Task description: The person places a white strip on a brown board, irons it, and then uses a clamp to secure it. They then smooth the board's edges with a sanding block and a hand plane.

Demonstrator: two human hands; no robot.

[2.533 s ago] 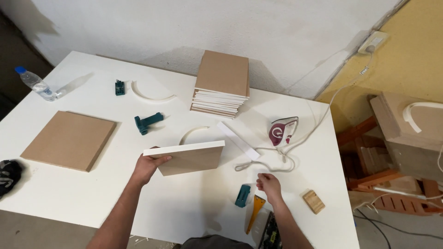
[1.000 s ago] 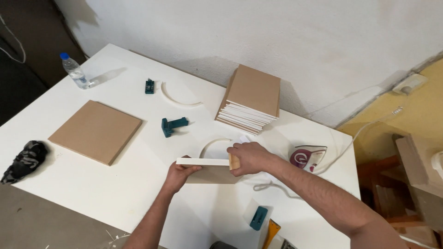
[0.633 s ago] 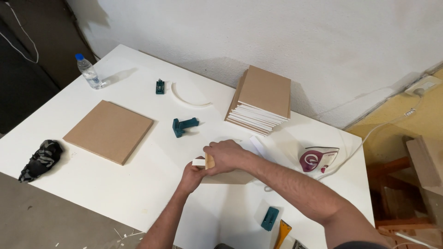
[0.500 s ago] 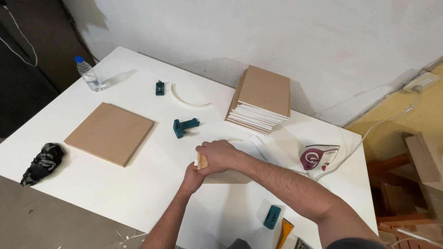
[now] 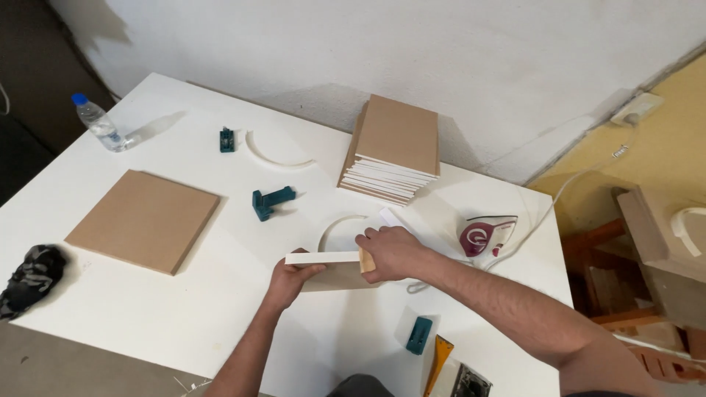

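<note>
Held item: one square board [image 5: 323,259], white edge uppermost, standing on edge on the white table [image 5: 184,316] near its front middle.
Left hand [image 5: 288,278]: fingers curled shut around the board's lower left end.
Right hand [image 5: 392,253]: closed over the board's right end, where a small tan block [image 5: 366,260] shows under the fingers.

Surroundings:
- Curved white strip [image 5: 337,228], just behind the board; a loose white strip [image 5: 390,218] beside the right hand.
- Stack of like boards [image 5: 393,148], brown faces up and white edges showing, further back toward the wall.
- Single brown board [image 5: 145,218], flat, well to the left.
- Teal clamp-like tool [image 5: 271,201], between the single board and the stack.
- Small teal piece [image 5: 227,140] and a second curved white strip [image 5: 273,156], rear of table.
- Clear plastic bottle [image 5: 98,124] with blue cap, far left corner.
- Dark cloth [image 5: 31,278], left edge.
- Maroon and white iron [image 5: 485,234], right of the hands, its cord trailing to the wall.
- Teal block [image 5: 419,335] and orange tool [image 5: 437,360], at the front edge.
</note>
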